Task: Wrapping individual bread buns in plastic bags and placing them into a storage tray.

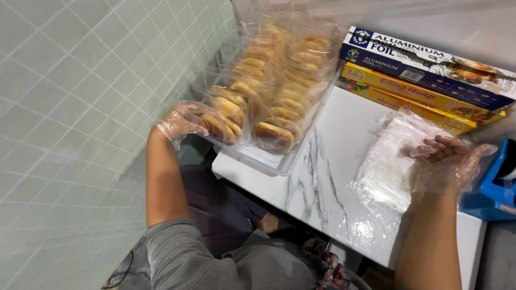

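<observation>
My left hand (183, 122), in a thin clear plastic glove, grips a golden round pastry (217, 127) at the near left corner of a clear plastic tray (269, 161). The tray holds several rows of the same pastries wrapped in clear film. My right hand (449, 161), also gloved, rests with fingers spread on a stack of clear plastic bags (387, 161) lying on the white marble table (322, 188).
A blue foil box (424, 67) and a yellow cling-wrap box (408, 94) lie along the table's far edge. A blue tape dispenser (497, 188) stands at the right edge. Pale green tiled floor (70, 107) lies to the left, and my lap is below the table.
</observation>
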